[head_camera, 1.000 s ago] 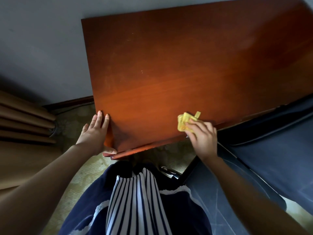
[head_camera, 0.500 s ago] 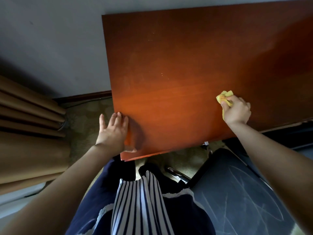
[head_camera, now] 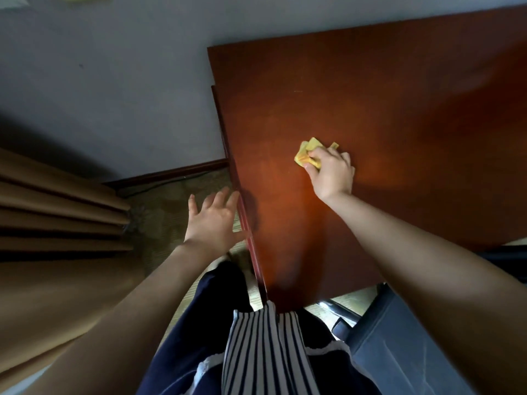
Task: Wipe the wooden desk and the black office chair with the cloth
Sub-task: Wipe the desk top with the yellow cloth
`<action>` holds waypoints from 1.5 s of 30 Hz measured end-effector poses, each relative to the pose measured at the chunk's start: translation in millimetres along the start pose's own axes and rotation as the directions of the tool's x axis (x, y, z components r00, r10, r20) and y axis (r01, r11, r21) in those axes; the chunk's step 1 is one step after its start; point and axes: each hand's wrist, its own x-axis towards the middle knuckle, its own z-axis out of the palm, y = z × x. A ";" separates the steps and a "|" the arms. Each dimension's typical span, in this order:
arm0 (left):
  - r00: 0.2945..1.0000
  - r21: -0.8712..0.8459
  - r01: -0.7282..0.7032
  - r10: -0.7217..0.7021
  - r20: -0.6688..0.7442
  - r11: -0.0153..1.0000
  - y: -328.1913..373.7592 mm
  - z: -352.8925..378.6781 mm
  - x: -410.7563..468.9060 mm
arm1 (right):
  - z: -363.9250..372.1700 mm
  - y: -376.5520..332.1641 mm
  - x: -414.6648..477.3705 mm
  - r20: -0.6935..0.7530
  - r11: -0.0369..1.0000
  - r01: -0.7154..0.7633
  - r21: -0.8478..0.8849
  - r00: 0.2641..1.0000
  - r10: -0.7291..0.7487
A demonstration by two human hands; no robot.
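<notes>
While the right hand [head_camera: 332,172] is gripping the yellow cloth [head_camera: 308,155] on the wooden desk [head_camera: 399,115], fingers curled round it; the left hand [head_camera: 212,220] is hovering spread wide at the desk's left edge, holding nothing. Black office chair [head_camera: 399,352] is sitting near right.

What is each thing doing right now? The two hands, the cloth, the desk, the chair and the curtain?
Left hand: open, fingers spread, at the desk's left edge.
Right hand: gripping the cloth, pressing it on the desk.
Yellow cloth: scrunched up, on the desk top under the fingers.
Wooden desk: cloth pressed on its left part.
Black office chair: by the desk's near edge, no hand on it.
Curtain: hanging in folds.
</notes>
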 end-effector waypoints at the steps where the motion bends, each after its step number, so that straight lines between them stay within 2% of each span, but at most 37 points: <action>1: 1.000 -0.019 -0.007 0.007 0.001 1.000 -3.8 -2.3 3.8 | 2.6 -11.1 2.2 0.019 1.000 0.013 -0.004 1.000 -0.013; 4: 1.000 -0.071 -0.015 0.015 -0.004 0.997 -13.1 -8.3 15.4 | 10.7 -45.1 0.1 0.074 0.998 0.067 0.010 0.995 -0.067; 6: 0.999 -0.104 0.010 -0.005 0.044 0.995 -18.8 -12.4 23.8 | 20.3 -63.7 -9.4 0.094 0.991 0.123 0.052 0.987 -0.128; 10: 0.986 -0.097 0.081 -0.065 0.151 0.992 -28.3 -16.2 36.3 | 38.7 -65.7 -40.3 0.008 0.949 0.281 0.143 0.959 -0.285; 12: 0.978 -0.106 0.111 -0.090 0.191 0.988 -29.1 -17.1 39.1 | 42.9 -51.1 -53.1 -0.001 0.898 0.409 0.161 0.910 -0.415; 14: 0.972 -0.131 0.132 -0.103 0.212 0.983 -26.4 -17.6 38.9 | 42.2 -34.2 -65.4 0.039 0.813 0.554 0.178 0.822 -0.568; 17: 0.966 -0.162 0.171 -0.134 0.219 0.972 -14.3 -16.9 36.4 | 35.2 -2.4 -78.1 0.147 0.628 0.744 0.228 0.612 -0.777; 19: 0.957 -0.197 0.206 -0.156 0.243 0.958 -2.6 -13.6 34.1 | 26.4 22.7 -79.6 0.223 0.503 0.805 0.316 0.452 -0.864; 21: 0.944 -0.241 0.245 -0.174 0.280 0.939 9.7 -7.0 31.5 | 14.8 48.3 -75.7 0.258 0.407 0.819 0.404 0.326 -0.910; 23: 0.935 -0.263 0.281 -0.202 0.291 0.923 21.0 -0.7 30.4 | 4.1 72.0 -68.3 0.282 0.358 0.835 0.418 0.256 -0.925; 26: 0.918 -0.285 0.368 -0.297 0.263 0.885 41.6 5.5 27.4 | -10.5 107.3 -49.9 0.288 0.315 0.879 0.357 0.217 -0.933; 30: 0.898 -0.371 0.436 -0.373 0.232 0.820 60.5 15.6 27.6 | -27.0 132.6 -17.6 0.281 0.301 0.901 0.314 0.215 -0.935; 33: 0.901 -0.487 0.431 -0.392 0.187 0.760 72.1 28.2 28.2 | -29.2 137.0 16.2 0.262 0.326 0.904 0.276 0.256 -0.931; 38: 0.871 -0.573 0.455 -0.476 0.125 0.682 85.6 40.8 35.5 | -25.3 114.0 80.2 0.170 0.471 0.843 0.259 0.441 -0.881; 45: 0.863 -0.505 0.496 -0.466 0.195 0.707 85.7 35.3 37.9 | -9.9 28.0 144.9 0.135 0.718 0.673 0.177 0.706 -0.695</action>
